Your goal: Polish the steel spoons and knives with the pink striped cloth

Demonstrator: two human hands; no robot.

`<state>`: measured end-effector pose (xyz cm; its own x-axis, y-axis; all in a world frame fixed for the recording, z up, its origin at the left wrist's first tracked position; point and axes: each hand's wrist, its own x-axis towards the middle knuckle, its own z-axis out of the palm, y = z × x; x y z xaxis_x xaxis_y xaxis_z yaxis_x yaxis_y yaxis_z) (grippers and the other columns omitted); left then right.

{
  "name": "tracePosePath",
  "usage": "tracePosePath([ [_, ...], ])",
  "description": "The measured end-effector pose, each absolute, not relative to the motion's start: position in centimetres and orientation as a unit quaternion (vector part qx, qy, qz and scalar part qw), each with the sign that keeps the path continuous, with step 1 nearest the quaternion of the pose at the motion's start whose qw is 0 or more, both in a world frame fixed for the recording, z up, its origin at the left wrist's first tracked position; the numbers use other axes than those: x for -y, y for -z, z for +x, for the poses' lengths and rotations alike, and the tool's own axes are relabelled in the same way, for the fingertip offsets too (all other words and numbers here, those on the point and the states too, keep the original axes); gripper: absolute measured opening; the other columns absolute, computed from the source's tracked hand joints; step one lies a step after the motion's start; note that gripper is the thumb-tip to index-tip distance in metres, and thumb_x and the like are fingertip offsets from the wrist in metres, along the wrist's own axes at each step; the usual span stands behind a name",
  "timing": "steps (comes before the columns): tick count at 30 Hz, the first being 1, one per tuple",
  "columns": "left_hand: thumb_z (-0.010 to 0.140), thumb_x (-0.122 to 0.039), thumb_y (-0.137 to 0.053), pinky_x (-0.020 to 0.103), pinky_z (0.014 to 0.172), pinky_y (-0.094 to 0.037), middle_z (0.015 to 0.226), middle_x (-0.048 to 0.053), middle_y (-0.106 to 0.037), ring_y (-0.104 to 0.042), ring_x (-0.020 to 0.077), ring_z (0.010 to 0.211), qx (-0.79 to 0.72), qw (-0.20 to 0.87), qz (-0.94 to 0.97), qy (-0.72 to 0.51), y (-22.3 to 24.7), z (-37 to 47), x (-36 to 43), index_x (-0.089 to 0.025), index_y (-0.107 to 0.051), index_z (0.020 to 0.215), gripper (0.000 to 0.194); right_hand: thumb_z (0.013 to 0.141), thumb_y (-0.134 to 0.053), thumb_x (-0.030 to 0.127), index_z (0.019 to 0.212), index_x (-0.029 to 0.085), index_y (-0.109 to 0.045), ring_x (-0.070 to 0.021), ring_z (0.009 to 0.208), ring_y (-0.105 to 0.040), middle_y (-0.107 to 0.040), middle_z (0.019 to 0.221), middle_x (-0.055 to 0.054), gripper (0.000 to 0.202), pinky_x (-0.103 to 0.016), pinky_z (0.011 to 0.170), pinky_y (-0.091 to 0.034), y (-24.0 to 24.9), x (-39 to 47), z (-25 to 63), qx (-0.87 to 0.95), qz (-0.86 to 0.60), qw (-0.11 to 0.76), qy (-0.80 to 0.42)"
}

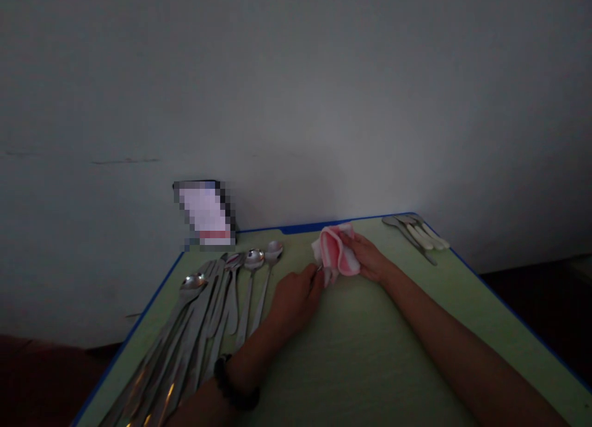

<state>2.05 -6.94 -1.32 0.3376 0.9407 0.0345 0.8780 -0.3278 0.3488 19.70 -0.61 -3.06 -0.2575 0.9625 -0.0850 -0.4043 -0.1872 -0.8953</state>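
Note:
Over the far middle of the table, my right hand (367,258) is closed around a folded pink and white cloth (333,248). My left hand (296,294) is just left of it, fingers closed on a thin metal utensil (319,268). Only a small shiny bit of that utensil shows; its other end goes into the cloth, so its kind is hidden. A dark beaded bracelet (234,384) is around my left wrist. Left of that hand lie a round-bowled spoon (254,260) and another long spoon (274,251), both with their bowls toward the wall.
Several metal spoons, forks and other cutlery (185,322) lie along the table's left side. A phone with a blurred screen (206,214) leans at the back left. White-handled cutlery (420,236) lies at the far right corner. The green table (370,365) has a blue edge against a wall.

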Motion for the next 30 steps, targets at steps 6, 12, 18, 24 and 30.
tracePosePath([
  [6, 0.093, -0.034, -0.026, 0.029, 0.063, -0.038, 0.077, 0.007, -0.065, -0.061, 0.0209, 0.071, -0.57, 0.113, 0.81, -0.08, 1.06, 2.28, 7.13, -0.019, -0.055, 0.096, 0.033, 0.065, -0.072, 0.036, 0.093, 0.018, -0.063, -0.0134, 0.065, -0.061, -0.068, 0.077, -0.002, 0.035, -0.024, 0.06, -0.046, 3.15, 0.56, 19.77, 0.409, -0.346, 0.501, -0.68],
  [12, 0.093, -0.033, -0.026, 0.029, 0.062, -0.038, 0.08, 0.008, -0.065, -0.061, 0.0214, 0.073, -0.58, 0.107, 0.803, -0.084, 0.94, 2.53, 7.37, -0.018, -0.054, 0.097, 0.032, 0.065, -0.072, 0.033, 0.091, 0.018, -0.063, -0.0125, 0.066, -0.06, -0.068, 0.078, -0.001, 0.031, -0.024, 0.063, -0.047, 2.83, 0.69, 19.75, 0.406, -0.346, 0.494, -0.686],
  [18, 0.094, -0.035, -0.024, 0.027, 0.059, -0.036, 0.08, 0.008, -0.065, -0.06, 0.0201, 0.071, -0.582, 0.098, 0.801, -0.097, 0.94, 2.57, 7.51, -0.018, -0.05, 0.1, 0.032, 0.067, -0.071, 0.033, 0.091, 0.017, -0.064, -0.0115, 0.064, -0.06, -0.068, 0.078, -0.002, 0.029, -0.023, 0.063, -0.047, 2.76, 0.7, 19.7, 0.401, -0.343, 0.49, -0.694],
  [24, 0.094, -0.035, -0.024, 0.029, 0.061, -0.037, 0.075, 0.006, -0.064, -0.059, 0.0208, 0.067, -0.574, 0.083, 0.81, -0.081, 0.87, 2.61, 7.54, -0.02, -0.052, 0.099, 0.032, 0.07, -0.068, 0.038, 0.09, 0.017, -0.064, -0.0114, 0.06, -0.059, -0.068, 0.074, -0.002, 0.03, -0.023, 0.059, -0.047, 2.83, 0.65, 19.64, 0.394, -0.342, 0.492, -0.697],
  [30, 0.093, -0.032, -0.025, 0.03, 0.062, -0.038, 0.072, 0.007, -0.064, -0.059, 0.0218, 0.066, -0.568, 0.068, 0.817, -0.072, 0.87, 2.63, 7.57, -0.019, -0.052, 0.1, 0.031, 0.067, -0.071, 0.037, 0.089, 0.017, -0.064, -0.0119, 0.06, -0.06, -0.068, 0.074, -0.002, 0.031, -0.024, 0.06, -0.048, 3.05, 0.5, 19.61, 0.384, -0.344, 0.492, -0.702],
])
